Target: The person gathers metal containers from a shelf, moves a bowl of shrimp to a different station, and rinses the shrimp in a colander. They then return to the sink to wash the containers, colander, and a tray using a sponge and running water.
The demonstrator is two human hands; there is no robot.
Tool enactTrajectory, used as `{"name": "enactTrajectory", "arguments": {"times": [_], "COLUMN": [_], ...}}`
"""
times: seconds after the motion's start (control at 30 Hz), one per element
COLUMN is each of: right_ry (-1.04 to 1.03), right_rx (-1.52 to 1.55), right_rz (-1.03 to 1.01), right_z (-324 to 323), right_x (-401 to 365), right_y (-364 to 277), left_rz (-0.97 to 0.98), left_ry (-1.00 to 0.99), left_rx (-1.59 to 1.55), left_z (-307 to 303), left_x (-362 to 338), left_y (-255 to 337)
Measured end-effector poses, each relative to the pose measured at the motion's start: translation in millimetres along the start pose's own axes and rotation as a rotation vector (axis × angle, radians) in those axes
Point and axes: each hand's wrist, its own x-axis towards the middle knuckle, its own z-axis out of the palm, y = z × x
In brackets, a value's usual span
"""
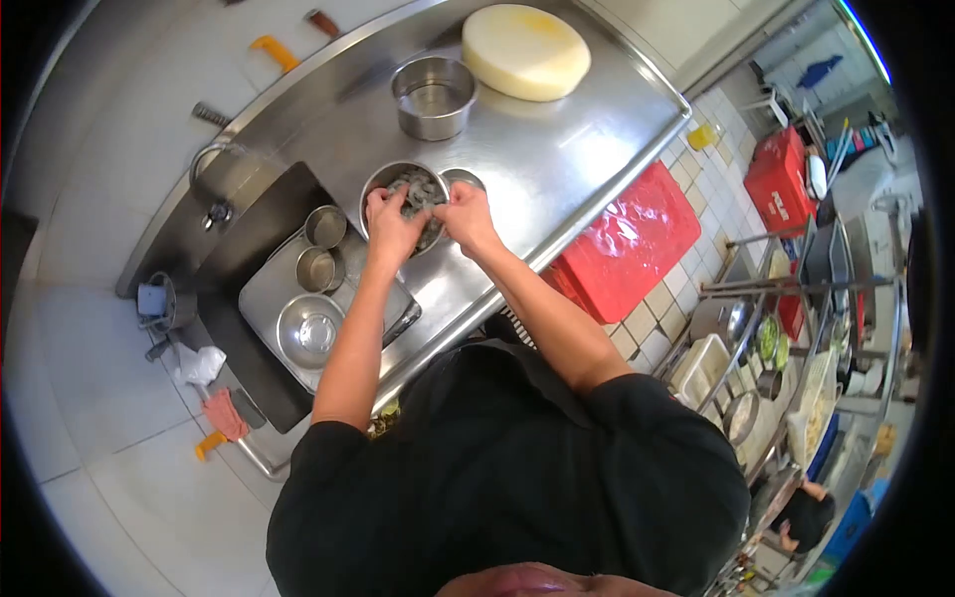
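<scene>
A round metal pot (366, 191) stands on the steel counter near the sink, with grey pieces that look like raw shrimp (423, 184) inside. My left hand (394, 225) reaches over its near left rim, fingers curled on the shrimp. At the right rim my right hand (468, 216) is closed in a pinch, with a shrimp at its fingertips. The fingers partly cover what they hold. Just behind my right hand, a small round metal dish (465, 177) shows in part.
An open metal pot (435, 124) and a thick pale round block (525, 52) stand farther back. At left, the sink (254, 214) has a faucet (217, 212); a tray there carries metal bowls (310, 333). A red container (632, 244) lies beyond the counter's right edge.
</scene>
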Motion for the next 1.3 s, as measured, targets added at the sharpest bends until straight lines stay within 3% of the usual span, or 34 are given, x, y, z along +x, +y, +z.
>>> {"name": "enactTrajectory", "arguments": {"times": [0.1, 0.3, 0.4, 0.57, 0.83, 0.93, 1.07, 1.1, 1.2, 1.27, 1.3], "right_ry": [0.075, 0.288, 0.381, 0.578, 0.684, 0.738, 0.802, 0.814, 0.838, 0.855, 0.88], "right_rx": [0.167, 0.272, 0.299, 0.282, 0.402, 0.412, 0.528, 0.526, 0.556, 0.572, 0.574], "right_rz": [0.091, 0.116, 0.014, -0.067, -0.096, -0.097, -0.076, -0.085, -0.082, -0.08, -0.08], "right_z": [-51, -146, -186, -242, -329, -352, -376, -380, -391, -396, -400], "right_x": [-35, -96, -118, -161, -242, -264, -296, -301, -313, -318, -323], "right_y": [-20, -15, 5, 17, 37, 53, 60, 64, 69, 67, 66], "left_rz": [0.101, 0.263, 0.357, 0.345, 0.595, 0.693, 0.803, 0.715, 0.823, 0.986, 0.959], "left_ry": [-0.189, -0.38, -0.394, -0.368, -0.464, -0.56, -0.917, -0.987, -0.969, -0.804, -0.792], "left_rx": [0.208, 0.228, 0.147, 0.168, 0.159, 0.109, 0.092, 0.065, 0.004, 0.281, 0.326], "left_z": [2, 62, 107, 160, 211, 234, 222, 213, 225, 237, 246], "left_x": [-14, -35, -47, -97, -172, -188, -183, -185, -191, -217, -230], "left_y": [66, 140, 156, 229, 305, 305, 322, 333, 345, 362, 373]}}
